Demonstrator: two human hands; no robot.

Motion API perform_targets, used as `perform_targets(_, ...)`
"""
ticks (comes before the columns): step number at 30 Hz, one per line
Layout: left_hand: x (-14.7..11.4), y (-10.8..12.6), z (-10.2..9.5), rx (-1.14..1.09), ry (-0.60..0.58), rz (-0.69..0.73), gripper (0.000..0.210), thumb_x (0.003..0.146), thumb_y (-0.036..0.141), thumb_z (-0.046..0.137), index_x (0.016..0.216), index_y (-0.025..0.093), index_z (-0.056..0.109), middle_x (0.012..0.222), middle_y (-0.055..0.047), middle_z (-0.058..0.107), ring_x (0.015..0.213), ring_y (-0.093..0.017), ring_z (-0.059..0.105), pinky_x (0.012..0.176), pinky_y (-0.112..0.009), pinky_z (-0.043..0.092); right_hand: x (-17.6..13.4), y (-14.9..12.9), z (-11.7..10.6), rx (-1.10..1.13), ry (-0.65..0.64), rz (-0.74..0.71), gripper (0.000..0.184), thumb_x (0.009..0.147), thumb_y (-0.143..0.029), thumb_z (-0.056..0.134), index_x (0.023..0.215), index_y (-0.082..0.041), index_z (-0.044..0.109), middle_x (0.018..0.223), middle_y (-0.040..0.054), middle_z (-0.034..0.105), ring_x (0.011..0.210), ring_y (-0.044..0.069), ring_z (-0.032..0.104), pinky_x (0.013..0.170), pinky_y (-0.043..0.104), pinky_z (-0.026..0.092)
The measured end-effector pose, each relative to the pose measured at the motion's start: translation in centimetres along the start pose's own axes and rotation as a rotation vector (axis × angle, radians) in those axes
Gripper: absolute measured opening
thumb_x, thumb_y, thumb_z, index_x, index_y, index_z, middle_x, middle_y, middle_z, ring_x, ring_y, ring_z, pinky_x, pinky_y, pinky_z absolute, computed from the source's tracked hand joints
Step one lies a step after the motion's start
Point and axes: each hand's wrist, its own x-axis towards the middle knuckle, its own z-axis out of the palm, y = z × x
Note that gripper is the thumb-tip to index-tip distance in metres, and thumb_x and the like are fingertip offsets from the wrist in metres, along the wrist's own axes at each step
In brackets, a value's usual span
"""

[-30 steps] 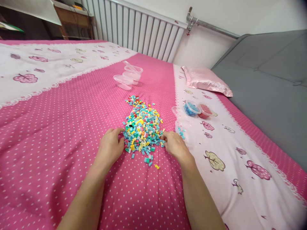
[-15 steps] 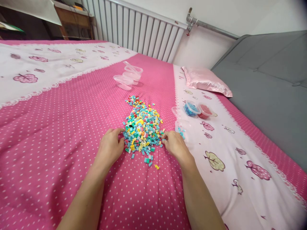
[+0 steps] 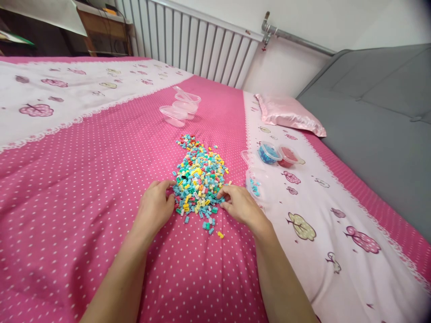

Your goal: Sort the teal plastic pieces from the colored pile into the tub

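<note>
Head view: right hand [image 3: 240,207] fingers curl at the bead pile's [image 3: 199,178] near right edge, grip unclear. Left hand [image 3: 155,207], loosely curled, touches its left edge. Three tubs sit right: teal [image 3: 255,185], blue [image 3: 268,152], red [image 3: 288,155]. Empty tubs [image 3: 181,107] lie beyond.

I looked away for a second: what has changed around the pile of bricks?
The right hand slid left, its fingers now at the pile of small bricks, uncovering the clear tub beside it. The left hand and the other tubs stayed put.
</note>
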Motion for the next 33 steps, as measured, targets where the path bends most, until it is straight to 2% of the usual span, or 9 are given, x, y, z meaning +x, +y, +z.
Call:
perform_targets(5, 0.08, 0.01, -0.01, 0.009, -0.018, -0.018, 0.042, 0.075, 0.017, 0.04, 0.111, 0.014, 0.061, 0.091, -0.01, 0.06, 0.078, -0.021, 0.059, 0.079, -0.034, 0.045, 0.25, 0.31, 0.44, -0.026, -0.046, -0.016, 0.025, 0.066, -0.009, 0.069, 0.088, -0.021, 0.069, 0.083, 0.0018, 0.067, 0.076, 0.015, 0.059, 0.071, 0.025, 0.043)
perform_targets(15, 0.11, -0.03, -0.06, 0.001, -0.019, -0.011, 0.042, 0.076, 0.017, 0.041, 0.111, 0.013, 0.062, 0.088, -0.01, 0.06, 0.079, -0.022, 0.058, 0.078, -0.034, 0.044, 0.35, 0.26, 0.68, -0.105, -0.077, -0.039, 0.026, 0.069, -0.01, 0.065, 0.092, -0.022, 0.07, 0.089, 0.0044, 0.065, 0.084, 0.017, 0.059, 0.076, 0.026, 0.041)
perform_targets(22, 0.16, -0.12, -0.01, -0.016, -0.033, -0.018, 0.042, 0.075, 0.017, 0.041, 0.112, 0.013, 0.061, 0.092, -0.01, 0.061, 0.077, -0.021, 0.059, 0.077, -0.034, 0.045, 0.17, -0.01, 0.83, -0.173, -0.041, 0.004, 0.021, 0.07, -0.012, 0.059, 0.089, -0.018, 0.066, 0.092, 0.0064, 0.065, 0.086, 0.018, 0.058, 0.074, 0.025, 0.039)
perform_targets(28, 0.15, -0.2, 0.04, -0.027, -0.029, -0.022, 0.042, 0.076, 0.018, 0.041, 0.112, 0.013, 0.061, 0.093, -0.01, 0.062, 0.076, -0.021, 0.059, 0.077, -0.033, 0.045, -0.05, -0.26, 0.31, -0.215, -0.04, 0.067, 0.026, 0.074, -0.013, 0.054, 0.093, -0.021, 0.069, 0.095, 0.0073, 0.07, 0.091, 0.021, 0.062, 0.077, 0.028, 0.04)
perform_targets(33, 0.15, -0.22, 0.14, -0.028, -0.034, -0.016, 0.042, 0.076, 0.018, 0.041, 0.113, 0.013, 0.06, 0.093, -0.01, 0.062, 0.075, -0.021, 0.059, 0.077, -0.033, 0.045, 0.4, 0.37, 0.3, -0.163, 0.034, 0.079, 0.022, 0.073, -0.015, 0.061, 0.091, -0.023, 0.071, 0.091, 0.0054, 0.072, 0.087, 0.02, 0.064, 0.076, 0.028, 0.042)
